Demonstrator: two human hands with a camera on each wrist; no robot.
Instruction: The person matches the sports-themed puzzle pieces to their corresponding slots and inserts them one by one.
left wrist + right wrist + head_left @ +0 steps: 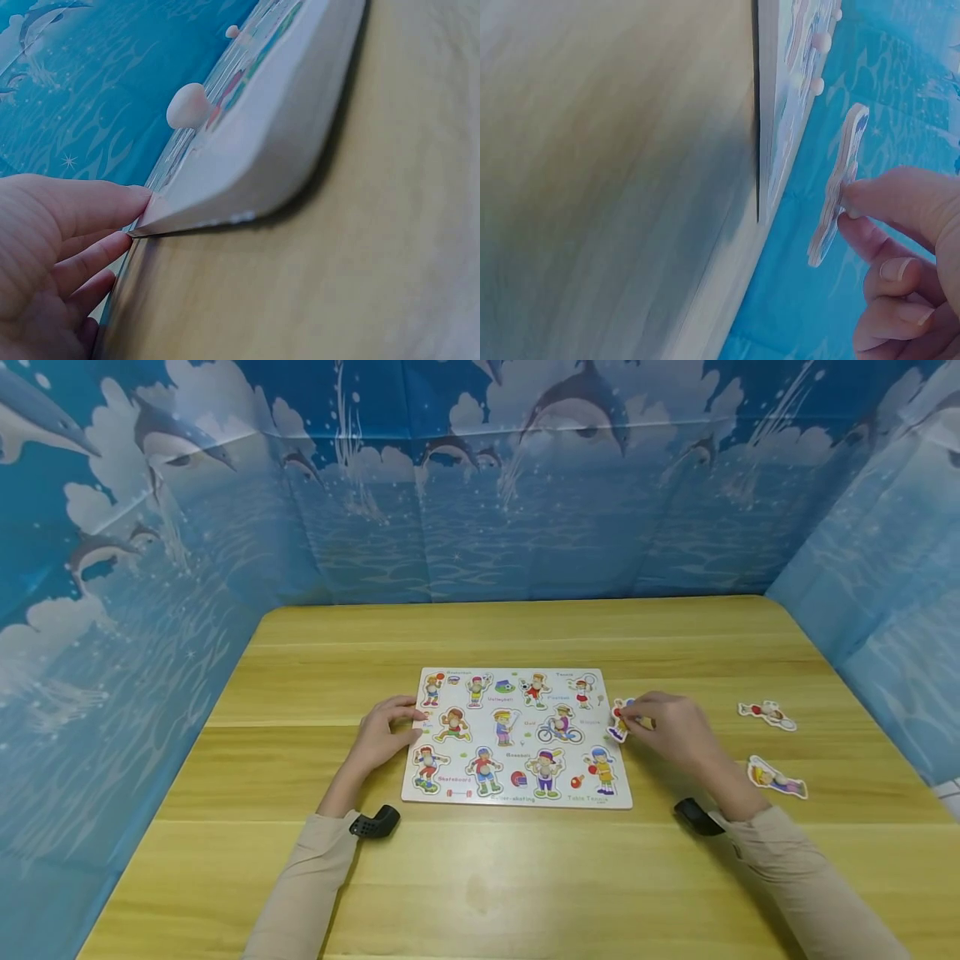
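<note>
Head view: flat white wooden puzzle board (516, 739) printed with cartoon sports figures, lying mid-table on pale yellow plank-grain tabletop (525, 877). Left hand (382, 735) resting at board's left edge, fingers relaxed and extended, gripping nothing. Right hand (671, 727) just right of board, fingertips pinching small cartoon-figure puzzle piece (619, 720). Two more cut-out figure pieces (767, 714) (776, 777) lying loose farther right. Glossy blue dolphin-print backdrop (480, 485) on three sides.

Left wrist view: board's thick rounded corner (247, 180) and a pale peg knob (187, 105), fingertips (127, 199) touching the edge.

Right wrist view: thin piece (838, 187) held edge-on, raised off table, beside board's edge (769, 112), not touching.
</note>
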